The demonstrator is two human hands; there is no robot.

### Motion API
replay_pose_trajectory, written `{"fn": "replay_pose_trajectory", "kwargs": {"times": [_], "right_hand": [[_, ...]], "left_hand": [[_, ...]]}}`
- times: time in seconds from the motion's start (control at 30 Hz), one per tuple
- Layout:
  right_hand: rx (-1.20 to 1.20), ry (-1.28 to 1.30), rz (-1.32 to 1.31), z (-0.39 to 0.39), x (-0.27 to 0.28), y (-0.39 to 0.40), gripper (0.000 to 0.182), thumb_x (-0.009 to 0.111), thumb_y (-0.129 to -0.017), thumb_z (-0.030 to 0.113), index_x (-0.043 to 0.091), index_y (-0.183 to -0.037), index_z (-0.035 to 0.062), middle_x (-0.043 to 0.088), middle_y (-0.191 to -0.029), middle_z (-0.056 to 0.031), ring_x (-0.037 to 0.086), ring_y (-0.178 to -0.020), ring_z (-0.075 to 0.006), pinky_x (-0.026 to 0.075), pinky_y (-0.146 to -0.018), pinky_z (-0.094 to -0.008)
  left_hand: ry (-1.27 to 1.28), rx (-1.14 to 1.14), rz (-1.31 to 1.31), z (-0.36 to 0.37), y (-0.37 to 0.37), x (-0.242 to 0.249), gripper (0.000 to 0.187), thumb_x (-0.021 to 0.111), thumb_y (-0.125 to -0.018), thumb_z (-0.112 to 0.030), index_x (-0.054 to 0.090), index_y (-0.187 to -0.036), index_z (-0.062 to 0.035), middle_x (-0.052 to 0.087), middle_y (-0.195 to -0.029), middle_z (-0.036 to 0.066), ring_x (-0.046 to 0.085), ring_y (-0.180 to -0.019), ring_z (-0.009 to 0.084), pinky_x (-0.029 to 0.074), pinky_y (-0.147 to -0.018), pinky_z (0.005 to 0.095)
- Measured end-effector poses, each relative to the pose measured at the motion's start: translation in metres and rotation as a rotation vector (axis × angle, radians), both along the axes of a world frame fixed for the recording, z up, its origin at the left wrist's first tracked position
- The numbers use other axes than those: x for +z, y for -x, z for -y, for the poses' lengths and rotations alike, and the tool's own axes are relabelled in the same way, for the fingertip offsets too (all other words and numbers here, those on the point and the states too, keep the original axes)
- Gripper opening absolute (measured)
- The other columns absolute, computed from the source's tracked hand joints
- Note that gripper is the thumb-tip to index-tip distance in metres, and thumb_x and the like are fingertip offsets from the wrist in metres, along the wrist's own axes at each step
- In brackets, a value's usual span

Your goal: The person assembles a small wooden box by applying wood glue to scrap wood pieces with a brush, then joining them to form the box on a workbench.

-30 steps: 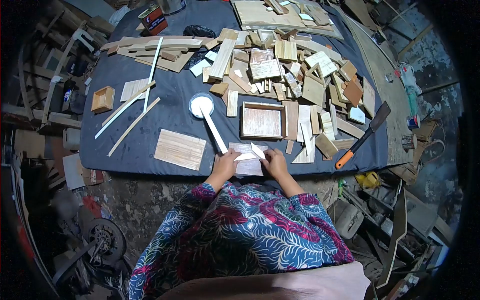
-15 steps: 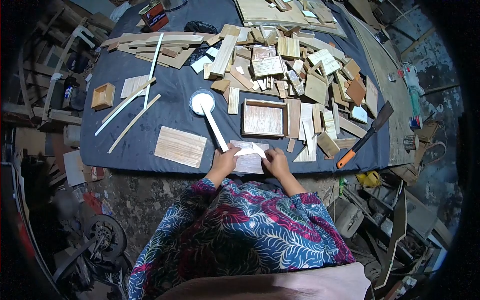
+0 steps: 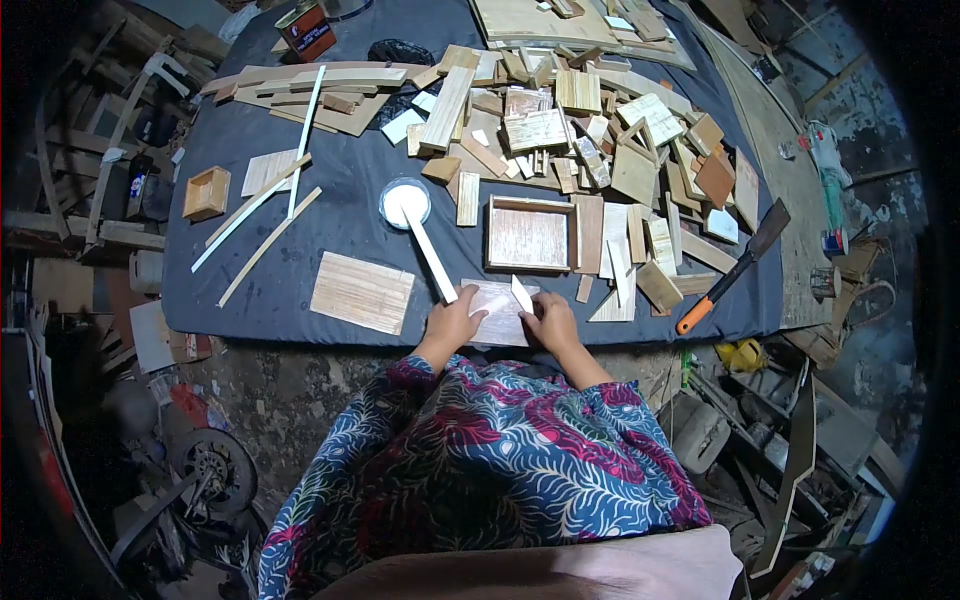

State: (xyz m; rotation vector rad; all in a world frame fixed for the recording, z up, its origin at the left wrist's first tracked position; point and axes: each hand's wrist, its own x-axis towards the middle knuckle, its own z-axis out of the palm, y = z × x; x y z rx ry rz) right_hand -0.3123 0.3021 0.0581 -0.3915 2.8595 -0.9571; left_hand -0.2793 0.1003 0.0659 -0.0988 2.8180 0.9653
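My left hand (image 3: 452,322) is closed on the left edge of a small thin wooden board (image 3: 488,300), its thumb lying over the top face. A pale wet-looking smear shows on that face. Between the fingers of my right hand (image 3: 552,326) is a short white strip with a slanted end (image 3: 521,293), held over the board's right side. A long white stick (image 3: 430,255) slopes from a round tub of white paste (image 3: 404,204) down to my left fingers. Beyond the board stands a shallow wooden box (image 3: 530,237).
A larger wooden panel (image 3: 362,293) lies to the left, near thin wood strips (image 3: 268,248) and a small wooden box (image 3: 206,194). Wood offcuts (image 3: 535,132) are heaped at the back. An orange-handled saw-like tool (image 3: 733,268) rests at the right edge. A tin (image 3: 306,32) stands far left.
The pale piece that lay across the board between my hands no longer shows there, baring the smeared face. The slanted strip in my right hand now points more upright.
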Motion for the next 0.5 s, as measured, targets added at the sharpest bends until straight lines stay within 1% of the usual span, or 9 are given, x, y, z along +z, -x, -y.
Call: {"fn": "replay_pose_trajectory", "kwargs": {"times": [0.07,0.17,0.23,0.27,0.33,0.37,0.43,0.5], "right_hand": [[-0.002,0.002,0.004,0.001,0.001,0.000,0.026,0.068,-0.065,0.017,0.059,-0.084,0.0008,0.055,-0.073,-0.0143,0.054,-0.074,-0.0316,0.043,-0.065,-0.0381],[0.004,0.016,0.004,0.004,0.000,0.000,0.025,0.068,-0.065,0.017,0.059,-0.083,0.0006,0.055,-0.073,-0.0147,0.054,-0.072,-0.0318,0.044,-0.064,-0.0382],[0.012,0.028,-0.001,0.004,-0.001,-0.001,0.025,0.068,-0.065,0.016,0.059,-0.082,0.0005,0.055,-0.073,-0.0149,0.054,-0.071,-0.0320,0.044,-0.064,-0.0382],[0.012,0.026,0.006,0.004,0.000,-0.001,0.024,0.068,-0.066,0.017,0.059,-0.081,0.0003,0.055,-0.072,-0.0150,0.054,-0.071,-0.0320,0.044,-0.063,-0.0380],[0.014,0.024,0.012,0.004,0.002,-0.002,0.024,0.067,-0.066,0.017,0.059,-0.081,0.0001,0.055,-0.072,-0.0152,0.055,-0.070,-0.0319,0.044,-0.063,-0.0379],[0.003,0.029,0.016,0.005,0.003,-0.002,0.024,0.067,-0.066,0.017,0.059,-0.081,0.0001,0.055,-0.072,-0.0151,0.055,-0.070,-0.0316,0.044,-0.062,-0.0377],[-0.007,0.035,0.020,0.007,0.004,-0.003,0.024,0.067,-0.066,0.017,0.059,-0.080,0.0000,0.055,-0.072,-0.0150,0.055,-0.070,-0.0314,0.044,-0.061,-0.0375],[0.008,0.059,0.058,0.010,0.005,-0.003,0.024,0.067,-0.067,0.018,0.058,-0.081,0.0002,0.055,-0.072,-0.0146,0.055,-0.069,-0.0308,0.044,-0.060,-0.0376]], "left_hand": [[-0.041,0.011,0.020,-0.001,0.001,0.002,0.043,0.062,-0.073,-0.031,0.049,-0.109,-0.0129,0.052,-0.102,0.011,0.055,-0.085,0.0339,0.044,-0.073,0.0437],[-0.014,-0.051,0.003,-0.001,-0.001,0.012,0.043,0.062,-0.073,-0.031,0.048,-0.109,-0.0133,0.053,-0.100,0.011,0.055,-0.085,0.0337,0.044,-0.072,0.0438],[0.043,-0.123,0.008,-0.002,-0.002,0.016,0.038,0.062,-0.073,-0.028,0.051,-0.105,-0.0120,0.053,-0.095,0.010,0.055,-0.084,0.0323,0.045,-0.071,0.0415],[0.043,-0.123,0.008,-0.002,-0.002,0.012,0.038,0.062,-0.073,-0.028,0.051,-0.105,-0.0120,0.053,-0.095,0.010,0.055,-0.084,0.0323,0.045,-0.071,0.0415],[-0.008,-0.162,-0.034,-0.002,-0.003,0.002,0.032,0.061,-0.072,-0.024,0.052,-0.097,-0.0067,0.053,-0.092,0.013,0.056,-0.079,0.0357,0.047,-0.066,0.0423],[-0.008,-0.160,-0.034,-0.002,-0.003,0.002,0.032,0.061,-0.072,-0.024,0.052,-0.097,-0.0067,0.053,-0.092,0.013,0.056,-0.079,0.0357,0.047,-0.066,0.0423],[0.004,-0.098,-0.036,-0.006,-0.002,0.002,0.025,0.060,-0.073,-0.022,0.053,-0.092,-0.0066,0.053,-0.090,0.013,0.056,-0.077,0.0358,0.047,-0.065,0.0424],[0.007,-0.105,-0.042,-0.008,-0.001,0.002,0.025,0.059,-0.073,-0.022,0.052,-0.092,-0.0063,0.053,-0.090,0.013,0.056,-0.077,0.0359,0.047,-0.065,0.0426]]}}
